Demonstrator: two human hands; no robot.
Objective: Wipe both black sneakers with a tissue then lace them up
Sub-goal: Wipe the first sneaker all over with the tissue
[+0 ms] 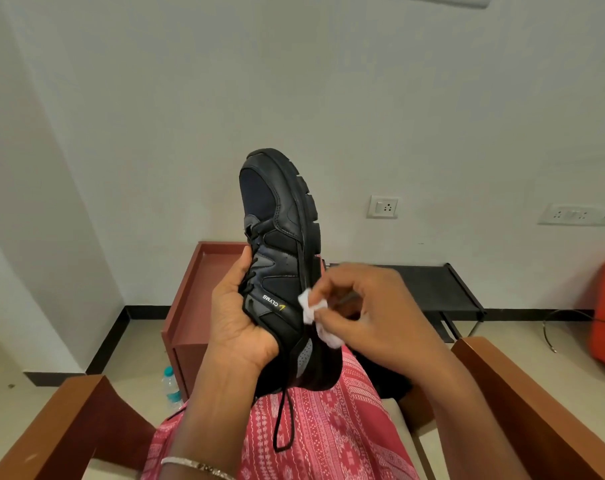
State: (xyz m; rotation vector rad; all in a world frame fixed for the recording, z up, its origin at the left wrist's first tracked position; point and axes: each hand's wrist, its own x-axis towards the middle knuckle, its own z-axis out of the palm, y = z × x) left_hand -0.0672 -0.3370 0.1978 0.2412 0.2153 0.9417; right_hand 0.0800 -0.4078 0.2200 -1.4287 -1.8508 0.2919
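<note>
Just below the black sneaker [280, 258], your lap in pink patterned cloth [329, 438] meets its heel, and a loose black lace [283, 420] hangs from the sneaker over that cloth. Your left hand [238, 320] curls round the sneaker's laced top from the left, holding it toe-up, while at the sneaker's right side your right hand [374, 317] pinches a crumpled white tissue [311, 308] against the upper near the sole. Behind the sneaker stands a red-brown side table [190, 306], with a water bottle [171, 386] to the sneaker's lower left and a wall socket [383, 206] to its right.
</note>
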